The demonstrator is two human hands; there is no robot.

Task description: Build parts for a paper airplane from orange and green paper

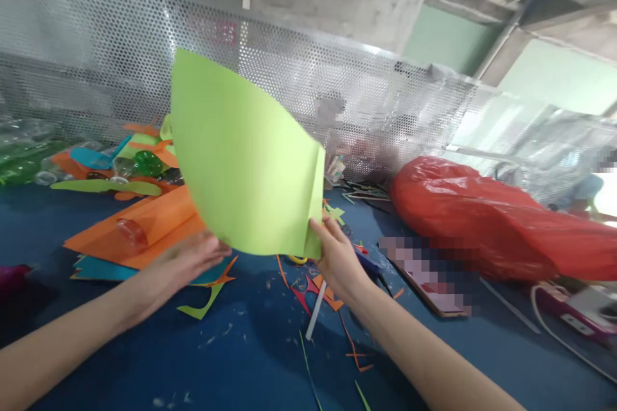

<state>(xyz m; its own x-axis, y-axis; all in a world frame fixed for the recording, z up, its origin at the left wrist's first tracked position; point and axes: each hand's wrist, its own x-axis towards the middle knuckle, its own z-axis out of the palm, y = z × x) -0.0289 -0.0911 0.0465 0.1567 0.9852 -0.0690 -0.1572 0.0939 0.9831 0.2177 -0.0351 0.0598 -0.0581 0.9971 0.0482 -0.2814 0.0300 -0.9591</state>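
A light green sheet of paper (245,160) is held up above the table, bent in a curve, with its right edge folded into a narrow strip. My right hand (340,253) pinches that folded edge near the lower corner. Beneath the sheet's lower left edge is my left hand (193,257), fingers stretched out; whether they touch the paper I cannot tell. Orange sheets (110,237), one of them rolled, lie behind my left hand on top of blue sheets (106,268). A white stick (315,314) lies below my right hand.
Paper scraps (205,302) litter the blue table (216,366). Plastic bottles (29,154) and paper propellers (106,186) sit at the back left. A red plastic bag (482,225) lies on the right, near a flat board (424,282). A perforated metal screen (289,64) stands behind.
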